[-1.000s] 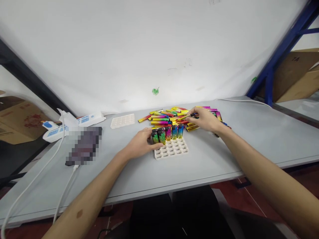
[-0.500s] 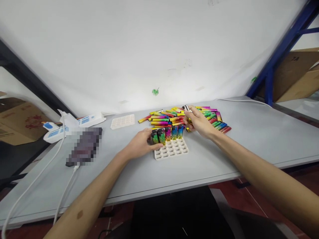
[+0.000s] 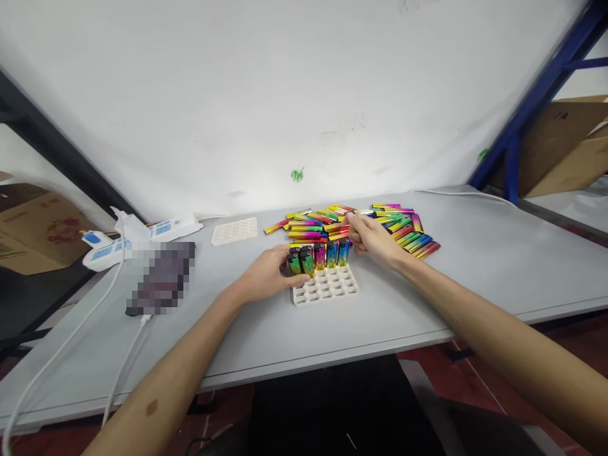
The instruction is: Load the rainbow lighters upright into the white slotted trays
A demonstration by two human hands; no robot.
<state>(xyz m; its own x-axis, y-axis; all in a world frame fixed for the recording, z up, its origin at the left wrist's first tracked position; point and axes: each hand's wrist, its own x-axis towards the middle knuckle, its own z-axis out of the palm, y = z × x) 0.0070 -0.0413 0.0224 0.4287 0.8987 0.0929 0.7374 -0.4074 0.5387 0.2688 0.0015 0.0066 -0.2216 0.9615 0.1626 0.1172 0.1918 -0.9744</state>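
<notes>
green lighters point(image 3: 308, 262) stand back left in the tray point(image 3: 327, 288), clasped by our left grip point(image 3: 270, 273); behind its right edge our right grip point(image 3: 374, 239) pinches a mostly hidden lighter point(image 3: 351, 215)

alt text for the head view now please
A person's left hand rests against shiny lighters standing in a white tray on a grey table. The right hand seems to hold another lighter by a pile of them.
</notes>
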